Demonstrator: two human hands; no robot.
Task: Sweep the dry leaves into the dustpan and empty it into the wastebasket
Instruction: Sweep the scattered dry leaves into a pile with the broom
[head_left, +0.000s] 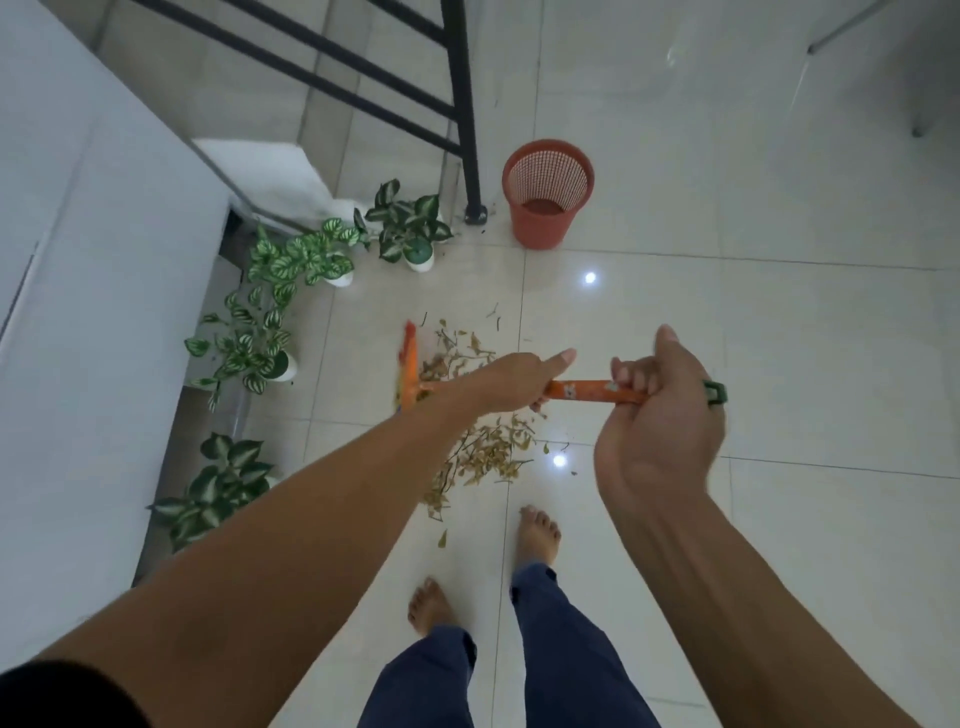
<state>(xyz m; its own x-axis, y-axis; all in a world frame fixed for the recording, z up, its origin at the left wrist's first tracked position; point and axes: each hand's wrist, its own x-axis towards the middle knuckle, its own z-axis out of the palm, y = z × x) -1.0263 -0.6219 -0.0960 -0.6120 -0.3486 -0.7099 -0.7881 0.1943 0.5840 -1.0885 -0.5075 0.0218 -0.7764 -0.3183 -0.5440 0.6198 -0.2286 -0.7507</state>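
Observation:
Both my hands grip an orange broom handle (584, 389) held across the view. My left hand (514, 379) holds it lower down, my right hand (660, 400) near the green-capped top end. The orange broom head (408, 371) rests on the tiled floor at the left edge of a pile of dry leaves (488, 447), which spreads from the head back toward my bare feet. An orange mesh wastebasket (545, 195) stands upright farther away, beyond the leaves. No dustpan is in view.
Several potted plants with green-and-white leaves (265, 312) line the floor on the left along a white cabinet (93, 291). A black metal frame leg (470, 130) stands just left of the wastebasket. A chair leg (919, 104) is at far right.

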